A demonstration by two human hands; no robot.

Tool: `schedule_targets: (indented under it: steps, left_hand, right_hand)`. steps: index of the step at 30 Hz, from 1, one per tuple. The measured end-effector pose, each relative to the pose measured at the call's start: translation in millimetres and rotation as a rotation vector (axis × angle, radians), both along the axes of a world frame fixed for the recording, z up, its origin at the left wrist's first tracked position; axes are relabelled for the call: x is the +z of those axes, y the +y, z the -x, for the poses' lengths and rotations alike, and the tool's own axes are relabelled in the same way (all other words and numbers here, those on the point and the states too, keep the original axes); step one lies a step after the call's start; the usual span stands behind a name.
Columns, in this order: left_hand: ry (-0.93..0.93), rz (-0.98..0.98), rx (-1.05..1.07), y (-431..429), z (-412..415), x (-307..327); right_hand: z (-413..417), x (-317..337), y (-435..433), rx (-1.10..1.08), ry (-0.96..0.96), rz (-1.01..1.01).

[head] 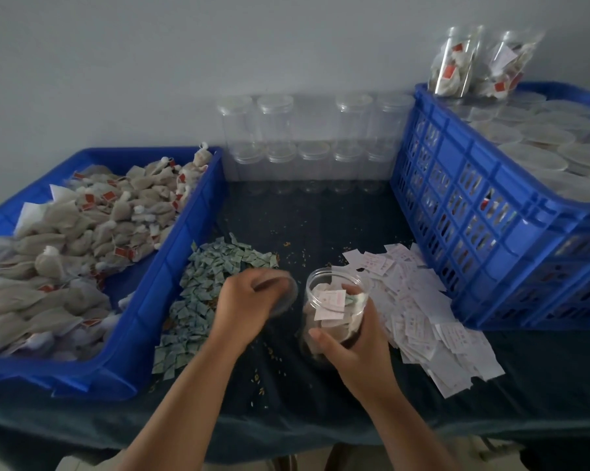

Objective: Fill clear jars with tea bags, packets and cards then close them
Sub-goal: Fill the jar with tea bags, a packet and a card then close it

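A clear jar [331, 290] stands open on the dark table, holding tea bags, a white card and a green packet. My right hand [353, 341] grips the jar around its side. My left hand [244, 300] holds a clear lid [281, 294] just left of the jar's mouth. Tea bags [66, 239] with red tags fill the blue tray at left. Green packets [205, 283] lie heaped beside that tray. White cards [419, 307] are spread to the right of the jar.
Empty clear jars [307, 141] with lids are stacked against the back wall. A blue crate [484, 205] at right holds several closed jars, with two filled jars [473, 62] lying on top. Loose crumbs dot the dark cloth [304, 226].
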State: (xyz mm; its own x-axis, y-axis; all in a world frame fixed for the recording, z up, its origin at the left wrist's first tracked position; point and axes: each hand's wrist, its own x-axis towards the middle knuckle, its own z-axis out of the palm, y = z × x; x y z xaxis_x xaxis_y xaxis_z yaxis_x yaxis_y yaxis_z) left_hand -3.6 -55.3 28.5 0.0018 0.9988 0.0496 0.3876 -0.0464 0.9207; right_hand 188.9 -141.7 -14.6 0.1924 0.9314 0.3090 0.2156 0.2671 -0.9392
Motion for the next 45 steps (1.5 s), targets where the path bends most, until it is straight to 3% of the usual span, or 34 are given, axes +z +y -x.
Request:
schedule_targets:
  steps: [3, 8, 16, 20, 25, 33, 37, 45]
  left_hand:
    - [-0.178, -0.056, -0.214, -6, -3, 22]
    - [0.187, -0.231, -0.535, -31, -5, 43]
    - [0.539, -0.278, -0.525, -48, -26, 64]
    - [0.634, -0.262, -0.418, -55, -43, 65]
    - [0.91, -0.299, -0.268, -71, -68, 61]
    - [1.108, -0.278, -0.196, -81, -77, 59]
    - [1.051, -0.337, -0.191, -78, -77, 55]
    - [0.561, -0.56, -0.489, -50, -45, 49]
  right_hand:
    - [3, 1, 1, 0.071, -0.053, 0.03]
    - [4, -1, 2, 0.126, -0.162, 0.012]
    - [3, -4, 3, 0.12, -0.165, 0.024]
    - [3, -6, 4, 0.126, -0.167, 0.026]
    - [4, -8, 5, 0.07, -0.209, 0.05]
    - [4, -11, 2, 0.108, -0.231, 0.042]
    - [3, -6, 3, 0.083, -0.236, 0.009]
    - [2, -3, 4, 0.096, -0.214, 0.019]
